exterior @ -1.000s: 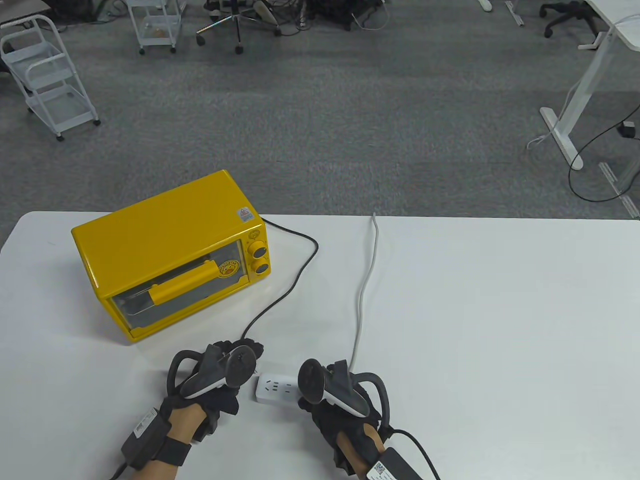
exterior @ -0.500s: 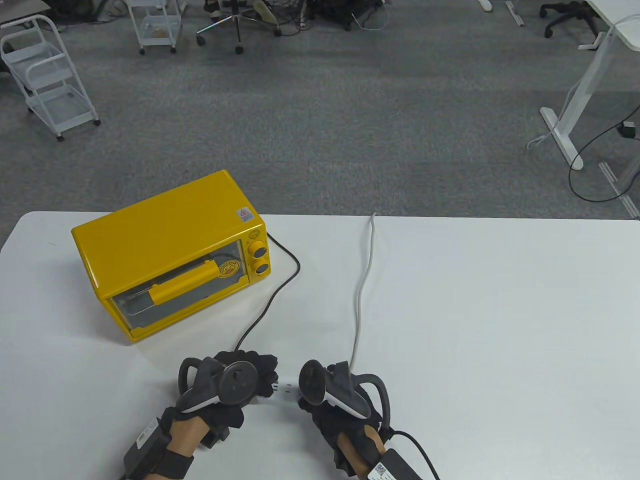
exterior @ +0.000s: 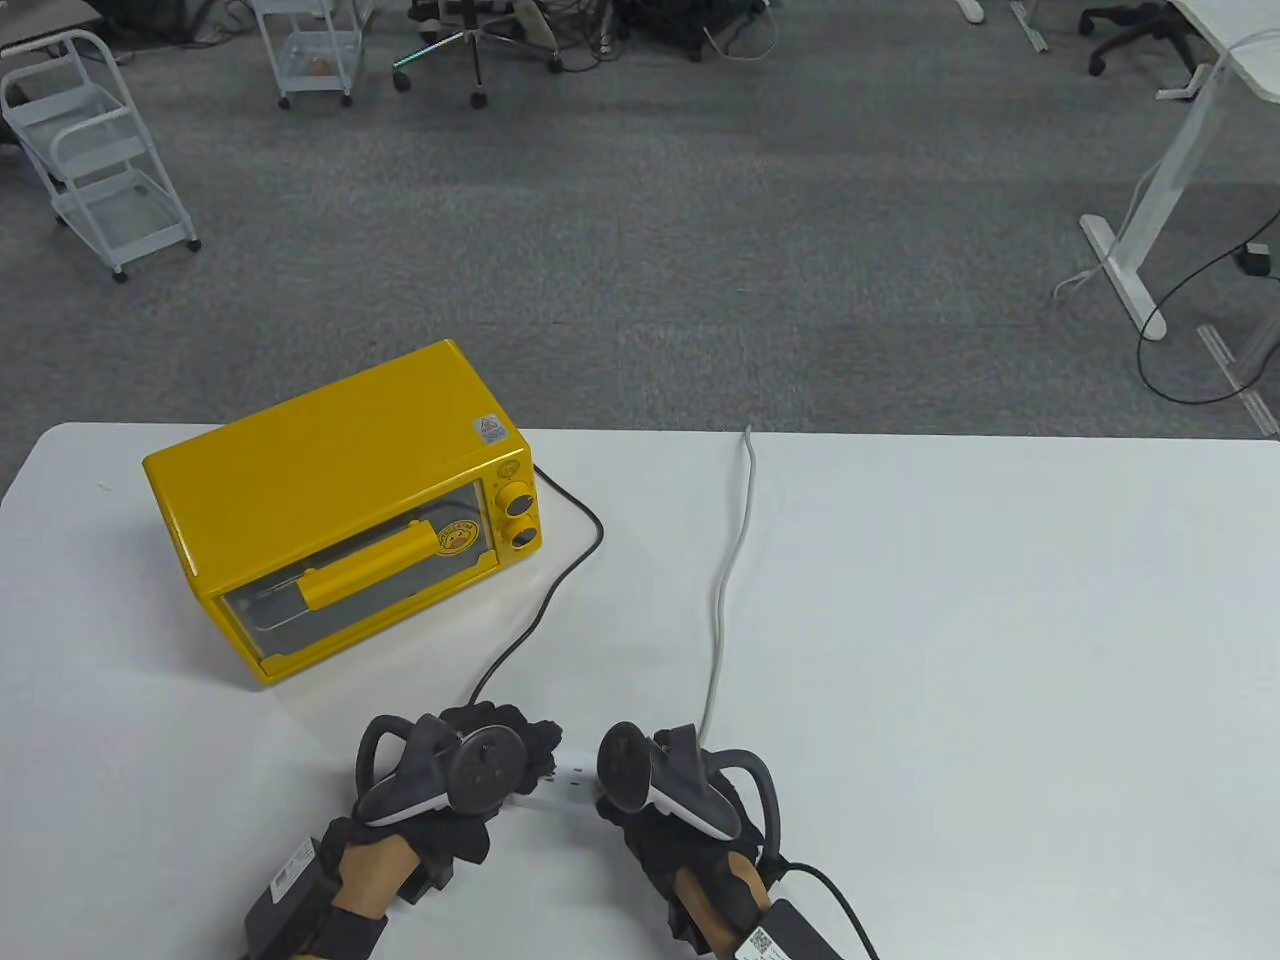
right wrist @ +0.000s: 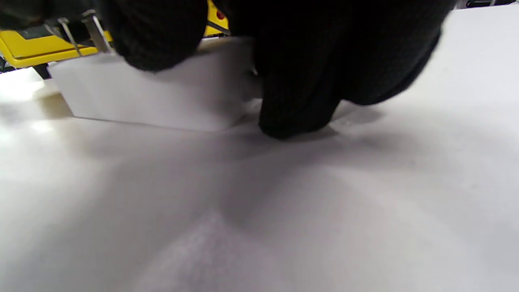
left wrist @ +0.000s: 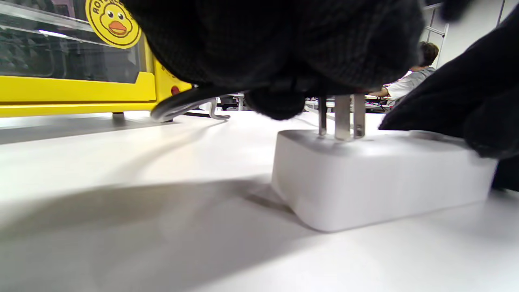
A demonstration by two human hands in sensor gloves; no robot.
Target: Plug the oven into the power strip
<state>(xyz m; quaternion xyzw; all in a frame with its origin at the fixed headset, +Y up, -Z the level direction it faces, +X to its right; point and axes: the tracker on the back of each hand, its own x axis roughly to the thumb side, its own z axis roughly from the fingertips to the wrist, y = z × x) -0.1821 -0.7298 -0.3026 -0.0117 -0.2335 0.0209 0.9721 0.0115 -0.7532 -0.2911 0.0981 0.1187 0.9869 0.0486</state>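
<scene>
The yellow oven [exterior: 340,500] sits at the table's left, its black cord [exterior: 560,570] running down to my left hand [exterior: 500,745]. My left hand grips the oven's plug over the white power strip [exterior: 570,785]. In the left wrist view the plug's metal prongs [left wrist: 342,117] stand upright with their tips in the slots of the power strip [left wrist: 377,178], most of their length still showing. My right hand [exterior: 650,800] holds the strip's right end down on the table; its fingers [right wrist: 300,89] press against the strip [right wrist: 154,97].
The strip's grey cable [exterior: 725,590] runs from my right hand up to the table's far edge. The oven [left wrist: 73,85] stands close on the left of the strip. The white table [exterior: 1000,650] stretches right of my hands.
My left hand has moved right with the plug, from beside the strip to over its left part, covering the sockets. The oven cord has pulled into a tighter curve. My right hand has stayed.
</scene>
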